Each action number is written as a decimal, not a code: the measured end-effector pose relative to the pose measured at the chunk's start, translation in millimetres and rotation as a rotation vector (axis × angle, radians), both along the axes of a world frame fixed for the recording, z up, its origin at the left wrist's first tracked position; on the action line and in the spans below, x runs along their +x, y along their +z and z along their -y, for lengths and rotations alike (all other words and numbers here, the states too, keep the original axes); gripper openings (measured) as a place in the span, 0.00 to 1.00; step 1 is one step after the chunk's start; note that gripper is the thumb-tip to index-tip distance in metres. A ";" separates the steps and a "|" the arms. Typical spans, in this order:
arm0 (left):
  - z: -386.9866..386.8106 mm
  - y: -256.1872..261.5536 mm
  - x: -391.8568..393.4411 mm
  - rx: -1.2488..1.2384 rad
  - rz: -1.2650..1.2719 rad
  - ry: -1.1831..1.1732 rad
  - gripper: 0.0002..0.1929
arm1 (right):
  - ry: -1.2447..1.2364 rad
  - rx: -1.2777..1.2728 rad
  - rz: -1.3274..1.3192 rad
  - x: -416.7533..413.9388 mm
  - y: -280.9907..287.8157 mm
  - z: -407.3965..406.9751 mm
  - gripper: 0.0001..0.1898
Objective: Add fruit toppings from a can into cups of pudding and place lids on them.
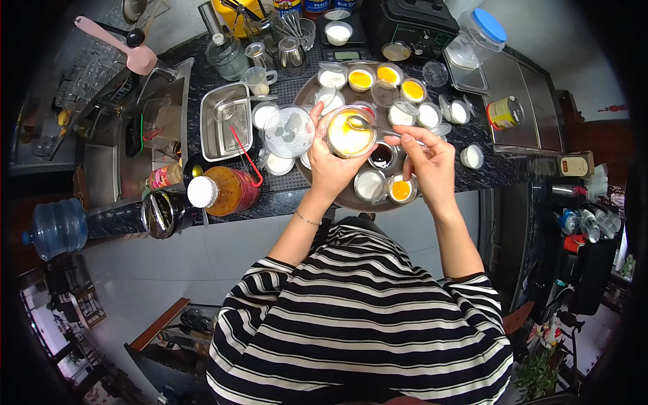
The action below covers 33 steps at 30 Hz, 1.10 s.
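Observation:
My left hand (331, 164) holds up a clear plastic cup (349, 139) of white filling with yellow topping, its round lid (288, 132) hanging open to the left. In my right hand (428, 157) is a metal spoon (374, 127), its bowl at the yellow topping inside the cup. Beneath both hands lies a round brown tray (349, 198) carrying several lidded cups. Some hold plain white filling, like the cup (369, 184) near the front; others have yellow topping, like the cup (401, 189) beside it. One cup (381, 155) between my hands looks dark inside.
Left of the tray sit a rectangular steel container (226, 147) and a bottle of orange-yellow sauce (228, 191) with a white cap. Behind the tray are a digital scale (344, 54) bearing a cup and a black appliance (417, 30). A yellow can (504, 113) stands at the right.

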<state>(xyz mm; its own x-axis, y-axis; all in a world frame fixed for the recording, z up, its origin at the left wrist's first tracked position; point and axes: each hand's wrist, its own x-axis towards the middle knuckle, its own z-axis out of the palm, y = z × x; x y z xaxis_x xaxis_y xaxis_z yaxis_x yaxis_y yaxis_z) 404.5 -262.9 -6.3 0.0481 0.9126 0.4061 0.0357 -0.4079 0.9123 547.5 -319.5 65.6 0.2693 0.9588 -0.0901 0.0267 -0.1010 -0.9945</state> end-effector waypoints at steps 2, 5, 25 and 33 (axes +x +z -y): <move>0.8 0.8 0.3 0.073 -0.074 0.023 0.33 | 0.002 0.021 -0.023 -3.8 -2.1 -0.9 0.10; -0.2 0.8 -2.9 0.134 -0.097 0.033 0.33 | 0.107 -0.062 -0.051 -7.1 0.4 2.0 0.10; 0.0 3.6 -5.5 0.190 -0.163 -0.061 0.33 | 0.018 -0.001 0.119 9.9 7.6 -2.8 0.09; 0.2 8.2 3.2 0.122 -0.201 0.019 0.31 | -0.131 -0.035 -0.096 -3.3 -16.3 4.0 0.11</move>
